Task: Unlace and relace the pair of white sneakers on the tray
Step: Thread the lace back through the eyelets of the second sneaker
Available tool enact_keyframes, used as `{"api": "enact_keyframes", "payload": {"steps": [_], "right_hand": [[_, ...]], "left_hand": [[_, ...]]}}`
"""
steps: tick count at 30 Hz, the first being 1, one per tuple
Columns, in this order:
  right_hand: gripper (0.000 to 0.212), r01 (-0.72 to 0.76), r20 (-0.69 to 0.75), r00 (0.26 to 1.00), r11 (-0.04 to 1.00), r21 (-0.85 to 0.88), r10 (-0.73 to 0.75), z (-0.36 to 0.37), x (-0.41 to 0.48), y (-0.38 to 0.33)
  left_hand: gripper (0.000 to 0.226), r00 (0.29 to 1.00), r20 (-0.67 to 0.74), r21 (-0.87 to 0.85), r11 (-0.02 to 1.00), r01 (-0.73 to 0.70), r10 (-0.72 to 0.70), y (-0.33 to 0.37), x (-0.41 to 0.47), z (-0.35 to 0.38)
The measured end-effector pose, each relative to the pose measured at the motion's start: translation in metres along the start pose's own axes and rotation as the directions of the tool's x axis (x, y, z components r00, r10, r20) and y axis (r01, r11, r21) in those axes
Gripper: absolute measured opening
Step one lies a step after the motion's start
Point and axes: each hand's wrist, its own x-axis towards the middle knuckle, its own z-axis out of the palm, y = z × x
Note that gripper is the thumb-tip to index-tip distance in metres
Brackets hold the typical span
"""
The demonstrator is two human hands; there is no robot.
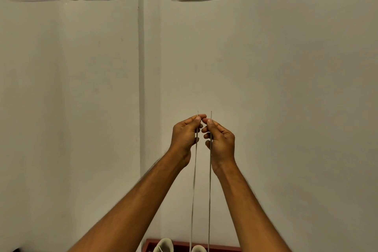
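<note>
Head view: red tray (223,248), seemingly two white sneakers (164,245) inside.

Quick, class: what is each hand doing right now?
Left hand: pinches the left lace strand near its tip.
Right hand: pinches the right lace strand near its tip.

Taut lace strands (193,190) fence the gap between left hand (184,135) and right hand (222,141), wall (286,88) behind
</note>
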Motion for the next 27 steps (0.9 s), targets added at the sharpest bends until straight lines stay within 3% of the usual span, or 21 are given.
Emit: {"api": "enact_keyframes", "payload": {"steps": [22,27], "right_hand": [[0.023,0.006,0.006,1.000,1.000,-0.024,-0.006,0.0000,0.0046,0.0043],[0.020,0.014,0.058,0.998,0.999,-0.048,-0.011,-0.0041,0.0046,0.0004]], "left_hand": [[0.018,1.000,0.010,0.021,1.000,-0.010,0.010,-0.0019,0.0040,-0.0016],[0.021,0.998,0.035,0.109,0.992,-0.056,0.053,0.0000,0.0036,-0.0081]]}}
